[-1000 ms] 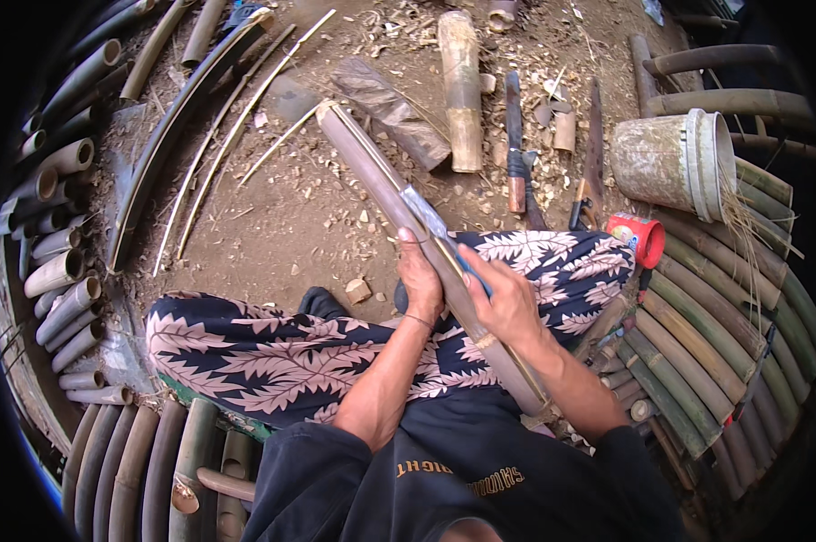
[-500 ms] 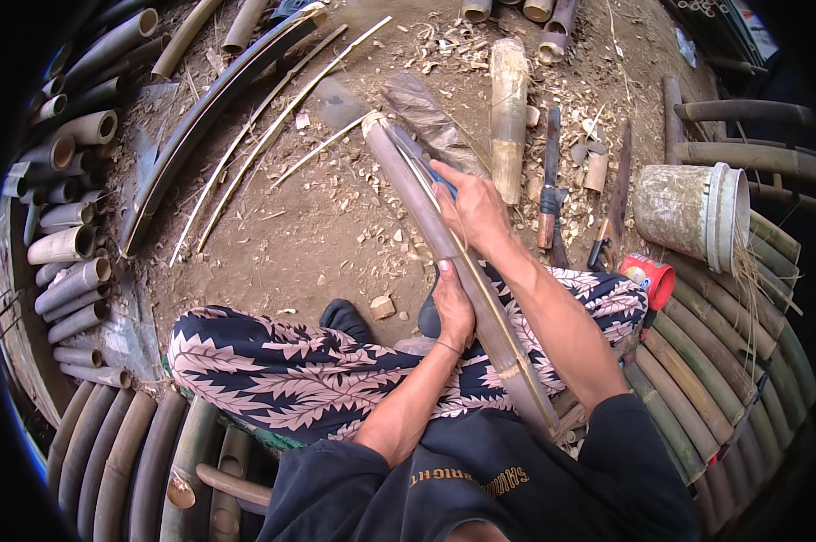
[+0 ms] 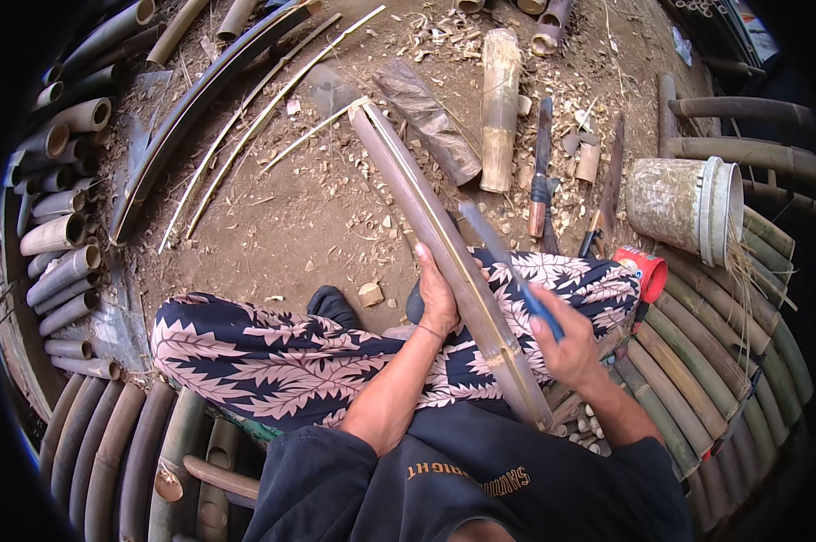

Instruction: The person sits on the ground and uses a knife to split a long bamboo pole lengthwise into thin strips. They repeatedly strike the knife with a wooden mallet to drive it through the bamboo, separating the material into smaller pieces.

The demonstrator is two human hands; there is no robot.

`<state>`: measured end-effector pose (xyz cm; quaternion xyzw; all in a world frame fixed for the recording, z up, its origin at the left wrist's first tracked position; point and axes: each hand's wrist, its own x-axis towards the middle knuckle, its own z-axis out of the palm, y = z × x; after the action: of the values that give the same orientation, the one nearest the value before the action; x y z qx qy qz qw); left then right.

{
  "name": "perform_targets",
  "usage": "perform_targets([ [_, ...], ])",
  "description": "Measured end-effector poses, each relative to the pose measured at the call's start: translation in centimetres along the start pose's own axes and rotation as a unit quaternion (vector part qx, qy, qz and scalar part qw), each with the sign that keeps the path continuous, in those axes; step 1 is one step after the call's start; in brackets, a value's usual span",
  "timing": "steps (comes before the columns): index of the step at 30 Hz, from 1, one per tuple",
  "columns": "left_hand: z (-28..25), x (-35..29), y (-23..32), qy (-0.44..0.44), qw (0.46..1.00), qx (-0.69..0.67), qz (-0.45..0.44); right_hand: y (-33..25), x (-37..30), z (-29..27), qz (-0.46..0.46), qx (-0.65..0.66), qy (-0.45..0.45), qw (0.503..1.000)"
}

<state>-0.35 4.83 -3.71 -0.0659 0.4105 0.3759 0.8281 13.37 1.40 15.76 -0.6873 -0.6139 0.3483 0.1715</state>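
Observation:
A long brown bamboo pole [image 3: 417, 200] lies slantwise across my lap, its near end by my shirt and its far end out over the dirt. A pale slit runs along it. My left hand [image 3: 439, 294] is wrapped round its left side near the middle. In my right hand [image 3: 566, 348], closed on the blue handle, is a knife [image 3: 533, 305], held right of the pole and apart from it. Its blade is slightly blurred and points away from me. Beyond the pole's far end lies a thin pale bamboo strip [image 3: 307, 139].
A thick pale bamboo piece [image 3: 500, 113], a large blade with wooden handle [image 3: 541, 172] and a dirty white bucket [image 3: 668, 206] lie ahead right. A red can [image 3: 640, 271] sits by my right knee. Stacked bamboo tubes [image 3: 60, 235] line the left; shavings litter the ground.
My right hand has drawn back toward me from the pole's far part, lifting the knife off it. The slit there now shows. My left hand keeps its hold.

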Motion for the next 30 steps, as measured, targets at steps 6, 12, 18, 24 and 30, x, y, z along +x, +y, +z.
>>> perform_targets([
  [6, 0.3, -0.3, 0.5, 0.0, 0.999, 0.044, 0.005, -1.1, -10.5, 0.2, 0.065, -0.032, -0.036, 0.997],
  [12, 0.7, -0.2, 0.5, 0.027, 0.998, 0.065, 0.005, -2.1, -9.8, 0.8, 0.126, 0.015, -0.034, 0.991],
  [18, 0.7, 0.1, 0.3, 0.033, 0.996, 0.08, 0.028, -1.3, -9.7, 3.3, 0.104, 0.047, 0.017, 0.993],
  [24, 0.5, 0.4, -0.3, 0.02, 0.995, 0.093, 0.044, -1.5, -0.1, 5.8, 0.129, 0.054, 0.013, 0.99],
  [30, 0.4, 0.3, -0.4, 0.065, 0.989, 0.112, 0.068, -0.8, 3.8, 8.0, 0.056, 0.055, 0.073, 0.994],
])
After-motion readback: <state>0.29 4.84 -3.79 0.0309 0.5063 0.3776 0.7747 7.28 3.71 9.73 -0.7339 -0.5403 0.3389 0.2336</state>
